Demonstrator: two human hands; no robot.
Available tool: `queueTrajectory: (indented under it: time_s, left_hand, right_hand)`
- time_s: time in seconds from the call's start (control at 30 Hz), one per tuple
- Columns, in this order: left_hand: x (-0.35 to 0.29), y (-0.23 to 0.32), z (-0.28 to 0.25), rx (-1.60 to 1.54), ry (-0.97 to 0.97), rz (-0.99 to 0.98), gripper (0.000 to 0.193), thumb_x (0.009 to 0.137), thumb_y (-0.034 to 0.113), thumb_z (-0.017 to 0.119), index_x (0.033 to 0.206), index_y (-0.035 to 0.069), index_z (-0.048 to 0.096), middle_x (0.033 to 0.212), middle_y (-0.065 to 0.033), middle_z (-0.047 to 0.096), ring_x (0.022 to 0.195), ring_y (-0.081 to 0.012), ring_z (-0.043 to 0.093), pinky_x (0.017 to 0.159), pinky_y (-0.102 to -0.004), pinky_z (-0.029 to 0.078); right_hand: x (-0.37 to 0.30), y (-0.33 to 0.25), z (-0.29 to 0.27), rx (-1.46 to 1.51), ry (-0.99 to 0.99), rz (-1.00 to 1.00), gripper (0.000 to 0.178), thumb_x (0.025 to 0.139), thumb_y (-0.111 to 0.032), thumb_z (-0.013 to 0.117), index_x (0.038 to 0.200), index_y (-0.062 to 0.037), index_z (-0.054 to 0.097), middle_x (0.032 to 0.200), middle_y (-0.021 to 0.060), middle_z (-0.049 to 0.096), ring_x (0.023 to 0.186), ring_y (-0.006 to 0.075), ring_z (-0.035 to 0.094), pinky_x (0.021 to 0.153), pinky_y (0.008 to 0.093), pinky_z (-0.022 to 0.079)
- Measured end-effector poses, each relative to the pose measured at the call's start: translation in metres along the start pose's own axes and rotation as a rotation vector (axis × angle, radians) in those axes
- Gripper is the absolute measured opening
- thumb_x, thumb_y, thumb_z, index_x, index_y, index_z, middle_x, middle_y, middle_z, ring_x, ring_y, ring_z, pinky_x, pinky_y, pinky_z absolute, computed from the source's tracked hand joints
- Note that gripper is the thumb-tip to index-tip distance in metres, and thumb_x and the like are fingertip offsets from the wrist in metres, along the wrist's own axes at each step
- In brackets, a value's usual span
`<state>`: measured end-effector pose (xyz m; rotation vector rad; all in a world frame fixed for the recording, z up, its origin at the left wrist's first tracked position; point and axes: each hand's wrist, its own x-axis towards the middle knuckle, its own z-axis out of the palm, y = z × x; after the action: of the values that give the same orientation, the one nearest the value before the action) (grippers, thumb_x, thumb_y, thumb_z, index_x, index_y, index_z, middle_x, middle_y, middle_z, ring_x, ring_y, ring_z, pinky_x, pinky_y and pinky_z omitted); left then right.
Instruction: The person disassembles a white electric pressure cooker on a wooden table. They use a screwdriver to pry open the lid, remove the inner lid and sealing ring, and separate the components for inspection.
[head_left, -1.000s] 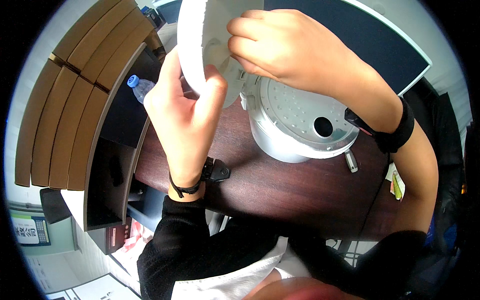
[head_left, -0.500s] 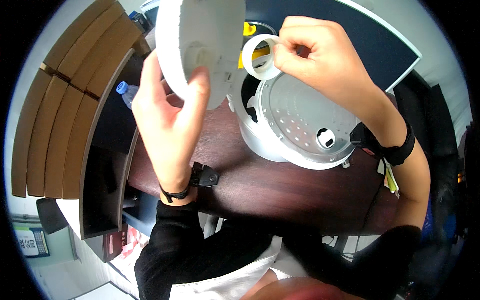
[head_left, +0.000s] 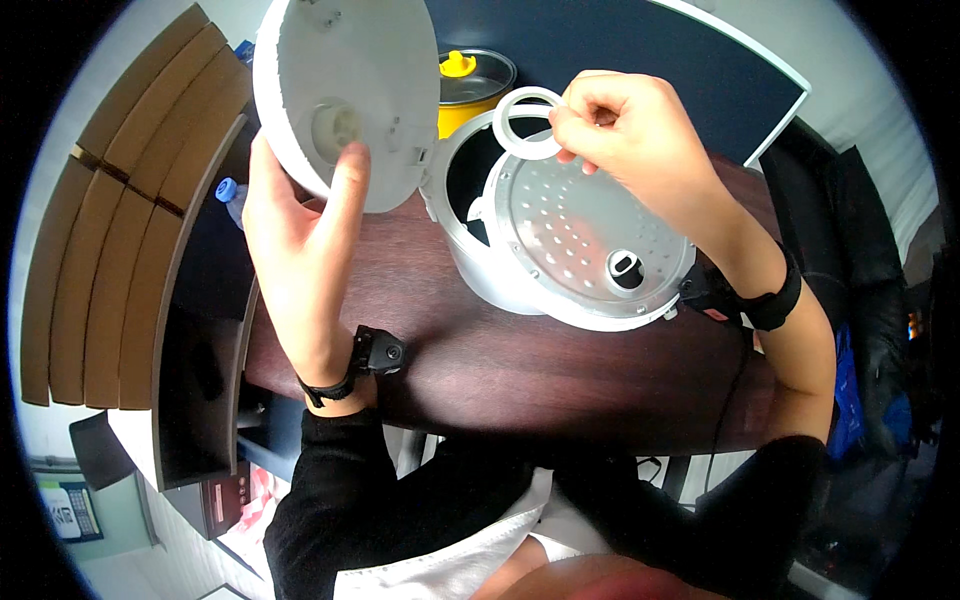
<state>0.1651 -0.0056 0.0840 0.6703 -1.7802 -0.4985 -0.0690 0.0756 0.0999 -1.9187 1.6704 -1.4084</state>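
Note:
My left hand [head_left: 310, 230] grips a round white plastic cover [head_left: 385, 80] by its lower edge, thumb on its inner face next to a round recess. The cover is held up on edge, above the table. Pinched between the thumb and fingers of my right hand [head_left: 645, 135] is a white ring [head_left: 530, 150]. The ring hangs over a white pot-shaped appliance [head_left: 485, 275], which looks like a rice cooker. Its round silvery lid plate [head_left: 570, 210], with small dimples and an oval hole fitting, rests tilted over the opening. Part of the dark inside shows at the left.
Behind the appliance stands a yellow pot [head_left: 452, 122] with a glass lid. A blue-capped bottle [head_left: 232, 195] is on the left beside stacked cardboard boxes [head_left: 100, 270]. A dark partition [head_left: 640, 60] borders the brown table [head_left: 500, 370] at the back.
The view has shifted a little. The white cover has turned so more of its inner face and recess shows. The ring has tilted flatter in my right hand.

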Motion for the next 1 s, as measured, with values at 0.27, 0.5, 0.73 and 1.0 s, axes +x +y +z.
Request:
queueTrajectory:
  time_s: [0.27, 0.5, 0.73, 1.0]
  left_hand:
    - [0.002, 0.000, -0.003, -0.061, -0.044, 0.009, 0.063, 0.078, 0.031, 0.072, 0.123, -0.001, 0.042, 0.101, -0.0183, 0.061, 0.089, -0.0233, 0.064, 0.072, -0.0319, 0.054]
    - [0.004, -0.005, -0.007, -0.065, -0.070, -0.030, 0.065, 0.079, 0.038, 0.070, 0.123, -0.001, 0.043, 0.101, -0.0185, 0.062, 0.091, -0.0235, 0.064, 0.073, -0.0322, 0.053]
    - [0.018, -0.013, -0.024, -0.656, -0.183, -0.336, 0.057, 0.094, 0.045, 0.042, 0.127, -0.002, 0.046, 0.113, -0.0151, 0.060, 0.095, -0.0202, 0.062, 0.072, -0.0334, 0.053]
    - [0.036, -0.036, -0.030, -0.459, 0.139, -0.245, 0.025, 0.091, 0.024, 0.052, 0.101, 0.002, 0.060, 0.090, -0.0089, 0.061, 0.077, -0.0144, 0.060, 0.059, -0.0289, 0.053]
  right_hand:
    - [-0.007, -0.015, -0.022, -0.049, -0.001, 0.002, 0.027, 0.079, -0.013, 0.062, 0.058, -0.0011, 0.050, 0.054, 0.0022, 0.053, 0.053, 0.0041, 0.049, 0.049, 0.0220, 0.038]
    - [-0.015, -0.015, -0.031, -0.042, 0.022, -0.015, 0.028, 0.082, -0.012, 0.062, 0.059, -0.0015, 0.049, 0.058, 0.0022, 0.055, 0.057, 0.0059, 0.055, 0.053, 0.0213, 0.041]
    - [-0.020, -0.022, -0.033, -0.066, 0.032, -0.026, 0.028, 0.082, -0.010, 0.062, 0.059, -0.0023, 0.047, 0.058, 0.0016, 0.053, 0.058, 0.0047, 0.053, 0.053, 0.0212, 0.041]
    - [-0.041, -0.027, -0.031, 0.093, 0.103, 0.000, 0.025, 0.082, -0.006, 0.061, 0.062, -0.0021, 0.045, 0.058, -0.0011, 0.052, 0.057, 0.0006, 0.048, 0.050, 0.0169, 0.038]
